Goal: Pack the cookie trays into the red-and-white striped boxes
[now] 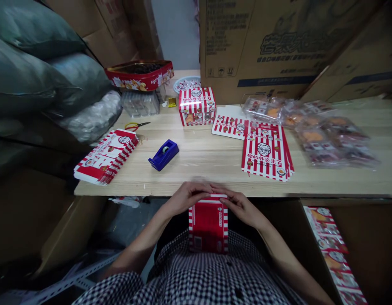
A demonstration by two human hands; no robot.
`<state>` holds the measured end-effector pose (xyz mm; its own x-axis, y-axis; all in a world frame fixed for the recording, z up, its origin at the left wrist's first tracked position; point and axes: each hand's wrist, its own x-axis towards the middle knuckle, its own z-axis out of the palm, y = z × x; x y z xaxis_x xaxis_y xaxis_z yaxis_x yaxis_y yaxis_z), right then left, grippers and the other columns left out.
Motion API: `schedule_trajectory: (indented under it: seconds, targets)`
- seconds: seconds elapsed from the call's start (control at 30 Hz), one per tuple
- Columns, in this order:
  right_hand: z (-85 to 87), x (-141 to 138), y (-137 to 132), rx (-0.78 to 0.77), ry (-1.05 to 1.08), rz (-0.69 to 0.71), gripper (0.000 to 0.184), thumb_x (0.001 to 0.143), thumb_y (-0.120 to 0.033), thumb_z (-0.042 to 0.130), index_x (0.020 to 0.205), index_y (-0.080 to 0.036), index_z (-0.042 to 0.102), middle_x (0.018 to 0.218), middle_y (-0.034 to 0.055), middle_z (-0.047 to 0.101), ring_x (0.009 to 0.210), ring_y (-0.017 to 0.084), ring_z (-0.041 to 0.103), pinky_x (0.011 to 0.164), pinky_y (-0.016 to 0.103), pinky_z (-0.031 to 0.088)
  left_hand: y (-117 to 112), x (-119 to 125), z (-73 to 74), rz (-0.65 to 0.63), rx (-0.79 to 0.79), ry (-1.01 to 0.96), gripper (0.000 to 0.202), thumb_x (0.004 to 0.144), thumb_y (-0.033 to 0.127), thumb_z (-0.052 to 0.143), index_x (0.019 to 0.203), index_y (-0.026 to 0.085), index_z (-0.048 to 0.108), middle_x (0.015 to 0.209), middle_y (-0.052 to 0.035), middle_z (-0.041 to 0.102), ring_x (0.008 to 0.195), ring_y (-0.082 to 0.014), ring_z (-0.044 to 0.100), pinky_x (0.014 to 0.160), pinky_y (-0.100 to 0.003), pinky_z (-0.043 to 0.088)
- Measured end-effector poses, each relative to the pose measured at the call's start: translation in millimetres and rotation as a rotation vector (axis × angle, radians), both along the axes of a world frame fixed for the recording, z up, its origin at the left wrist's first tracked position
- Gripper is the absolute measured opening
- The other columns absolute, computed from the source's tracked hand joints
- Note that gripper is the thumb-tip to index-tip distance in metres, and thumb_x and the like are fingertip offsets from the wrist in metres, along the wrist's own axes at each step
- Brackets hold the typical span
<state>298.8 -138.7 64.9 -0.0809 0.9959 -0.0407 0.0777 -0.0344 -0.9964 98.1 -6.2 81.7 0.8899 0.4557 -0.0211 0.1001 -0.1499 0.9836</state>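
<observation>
A red-and-white striped cardboard box (208,224) rests against my checked shirt, below the table's front edge. My left hand (191,197) and my right hand (238,205) meet at its far top edge, thumbs on the near side and fingers folded over the far side. The fingertips are partly hidden and slightly blurred. Beyond my hands on the table stand a blue tape dispenser (164,155) and a formed striped box (197,106). Flat striped cartons (265,152) lie to the right, and another stack of flat cartons (107,156) lies at the left.
Scissors (137,125) with yellow handles lie behind the left stack. A red tin (140,75) sits on clear containers at the back left. Clear-wrapped packs (319,131) cover the right side. Large cardboard boxes (262,46) stand behind; striped boxes (335,254) sit below at right.
</observation>
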Motion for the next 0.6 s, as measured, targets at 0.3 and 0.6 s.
schedule_trajectory:
  seconds: [0.3, 0.6]
  targets:
    - [-12.1, -4, -3, -0.070, 0.314, -0.197, 0.027, 0.082, -0.039, 0.078, 0.106, -0.027, 0.072, 0.119, 0.0058, 0.074, 0.111, 0.023, 0.070, 0.101, 0.043, 0.053, 7, -7, -6.7, -0.036, 0.059, 0.041, 0.023, 0.090, 0.026, 0.066, 0.110, 0.019, 0.077, 0.106, -0.0073, 0.078, 0.098, -0.0199, 0.073, 0.091, -0.031, 0.054]
    - [-17.9, -2, -9, -0.064, 0.213, -0.318, 0.019, 0.080, -0.041, 0.079, 0.082, -0.023, 0.074, 0.104, 0.0068, 0.078, 0.099, 0.023, 0.072, 0.092, 0.038, 0.055, 6, -4, -15.9, -0.086, 0.040, 0.027, 0.026, 0.092, 0.029, 0.064, 0.115, 0.023, 0.075, 0.115, -0.0076, 0.076, 0.107, -0.0205, 0.070, 0.099, -0.036, 0.052]
